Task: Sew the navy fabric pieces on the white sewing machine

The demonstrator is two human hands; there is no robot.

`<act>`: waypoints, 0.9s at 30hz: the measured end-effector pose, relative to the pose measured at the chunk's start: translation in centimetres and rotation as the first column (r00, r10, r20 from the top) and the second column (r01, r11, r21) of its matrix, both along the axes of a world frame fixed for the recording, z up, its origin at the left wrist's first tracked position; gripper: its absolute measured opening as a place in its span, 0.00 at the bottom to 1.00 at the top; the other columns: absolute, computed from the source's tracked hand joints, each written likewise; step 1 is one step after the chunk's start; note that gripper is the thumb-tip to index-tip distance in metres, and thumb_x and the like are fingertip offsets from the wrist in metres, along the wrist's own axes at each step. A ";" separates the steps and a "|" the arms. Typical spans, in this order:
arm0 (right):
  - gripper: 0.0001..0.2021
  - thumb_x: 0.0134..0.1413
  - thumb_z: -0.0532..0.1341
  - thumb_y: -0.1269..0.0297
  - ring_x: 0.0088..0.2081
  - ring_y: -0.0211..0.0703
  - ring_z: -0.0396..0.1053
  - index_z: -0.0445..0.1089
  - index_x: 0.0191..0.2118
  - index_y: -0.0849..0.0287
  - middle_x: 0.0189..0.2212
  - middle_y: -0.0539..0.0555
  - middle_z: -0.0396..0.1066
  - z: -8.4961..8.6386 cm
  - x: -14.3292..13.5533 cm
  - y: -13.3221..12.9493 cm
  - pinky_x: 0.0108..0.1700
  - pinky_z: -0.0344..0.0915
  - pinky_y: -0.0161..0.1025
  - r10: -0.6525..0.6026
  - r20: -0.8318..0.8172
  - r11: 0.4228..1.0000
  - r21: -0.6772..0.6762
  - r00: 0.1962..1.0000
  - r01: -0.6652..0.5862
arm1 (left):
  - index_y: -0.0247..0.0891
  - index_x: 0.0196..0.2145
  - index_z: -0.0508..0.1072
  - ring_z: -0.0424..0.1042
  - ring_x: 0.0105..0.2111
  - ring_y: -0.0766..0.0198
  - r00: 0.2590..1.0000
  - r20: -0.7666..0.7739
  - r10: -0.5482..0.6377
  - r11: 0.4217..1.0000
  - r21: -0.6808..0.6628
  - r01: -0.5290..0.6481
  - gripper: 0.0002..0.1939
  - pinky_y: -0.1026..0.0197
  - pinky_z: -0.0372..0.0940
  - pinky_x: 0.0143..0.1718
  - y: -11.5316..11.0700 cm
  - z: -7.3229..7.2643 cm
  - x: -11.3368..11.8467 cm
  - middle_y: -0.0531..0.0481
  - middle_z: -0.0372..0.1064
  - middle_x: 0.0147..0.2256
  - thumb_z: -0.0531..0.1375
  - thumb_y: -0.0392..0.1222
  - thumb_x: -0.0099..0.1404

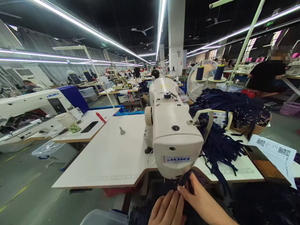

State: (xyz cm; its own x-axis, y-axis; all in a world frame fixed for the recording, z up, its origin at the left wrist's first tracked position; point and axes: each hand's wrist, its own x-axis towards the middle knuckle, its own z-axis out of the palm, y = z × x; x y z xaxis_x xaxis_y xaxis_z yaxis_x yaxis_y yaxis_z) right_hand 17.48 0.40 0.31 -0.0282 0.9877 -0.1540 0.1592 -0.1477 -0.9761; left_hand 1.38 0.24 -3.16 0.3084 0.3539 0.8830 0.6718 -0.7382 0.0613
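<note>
My right hand [198,194] pinches a dark navy strap [185,178] between thumb and finger, just below the head of a white JUKI sewing machine [177,128]. Small shiny metal bits show at the strap by the fingertips. Beside it, my left hand [167,208] has its fingers pressed together on dark navy fabric [161,188], under the machine's front; its thumb is mostly hidden. The needle area is largely covered by the machine head. More dark straps [217,150] hang in a heap at the machine's right.
A big pile of navy straps with metal ends [248,109] rests on a carton. Phone [267,165] and printed paper [273,150] lie to the right. On the white table [103,156] is a grey metal piece [122,131]. A person in black [266,75] sits farther right.
</note>
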 end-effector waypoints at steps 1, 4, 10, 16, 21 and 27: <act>0.15 0.61 0.56 0.56 0.48 0.49 0.64 0.60 0.49 0.56 0.40 0.54 0.66 0.3 0.3 0.1 0.53 0.62 0.45 0.030 -0.043 1.000 -0.003 0.999 -0.030 | 0.44 0.44 0.76 0.75 0.41 0.70 1.000 -0.021 0.015 1.000 0.008 -0.015 0.17 0.63 0.58 0.51 0.1 0.0 0.0 0.59 0.78 0.40 0.47 0.43 0.75; 0.14 0.64 0.53 0.51 0.45 0.47 0.64 0.62 0.45 0.56 0.40 0.53 0.66 0.9 1.0 0.6 0.52 0.61 0.44 0.071 -0.068 0.997 0.046 0.995 -0.068 | 0.48 0.42 0.77 0.76 0.39 0.73 0.997 -0.051 0.058 0.998 0.041 -0.056 0.16 0.59 0.58 0.41 0.5 0.1 -0.2 0.64 0.78 0.41 0.49 0.40 0.74; 0.16 0.62 0.52 0.48 0.37 0.48 0.64 0.62 0.36 0.57 0.32 0.53 0.65 0.8 0.9 1.1 0.44 0.61 0.46 0.008 0.112 0.994 0.103 0.994 -0.020 | 0.50 0.40 0.77 0.76 0.39 0.73 0.990 -0.099 0.095 0.994 0.069 -0.089 0.16 0.57 0.57 0.35 0.6 0.8 -0.3 0.65 0.78 0.40 0.50 0.37 0.72; 0.16 0.62 0.52 0.47 0.39 0.48 0.64 0.62 0.36 0.57 0.31 0.51 0.64 0.5 0.8 1.0 0.44 0.61 0.44 -0.017 0.086 0.992 0.126 0.996 0.006 | 0.50 0.39 0.77 0.76 0.38 0.73 0.991 -0.102 0.090 0.995 0.060 -0.084 0.15 0.59 0.57 0.35 0.5 1.4 -0.1 0.65 0.78 0.40 0.52 0.35 0.71; 0.16 0.62 0.53 0.49 0.36 0.45 0.63 0.61 0.33 0.56 0.31 0.51 0.65 0.3 0.7 1.0 0.40 0.61 0.41 -0.057 0.105 0.983 0.177 0.993 0.038 | 0.50 0.39 0.77 0.76 0.39 0.73 0.994 -0.096 0.049 0.998 0.043 -0.045 0.16 0.57 0.55 0.35 0.6 1.2 -0.3 0.68 0.77 0.41 0.51 0.35 0.71; 0.14 0.61 0.53 0.50 0.33 0.44 0.62 0.61 0.32 0.56 0.30 0.51 0.64 -0.1 0.3 1.2 0.38 0.61 0.40 -0.117 0.109 0.970 0.227 0.987 0.090 | 0.49 0.37 0.77 0.76 0.39 0.73 0.995 -0.087 0.051 0.998 0.033 -0.048 0.15 0.56 0.54 0.37 0.6 1.4 -0.1 0.66 0.78 0.40 0.52 0.34 0.71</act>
State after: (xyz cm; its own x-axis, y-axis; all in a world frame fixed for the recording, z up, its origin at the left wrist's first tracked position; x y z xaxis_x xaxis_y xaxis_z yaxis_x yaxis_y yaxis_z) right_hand 17.73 1.63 0.23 0.0818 0.9940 0.0721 0.2726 0.0473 -0.9610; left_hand 1.25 0.83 -1.72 0.3681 0.3437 0.8639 0.7096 -0.7043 -0.0222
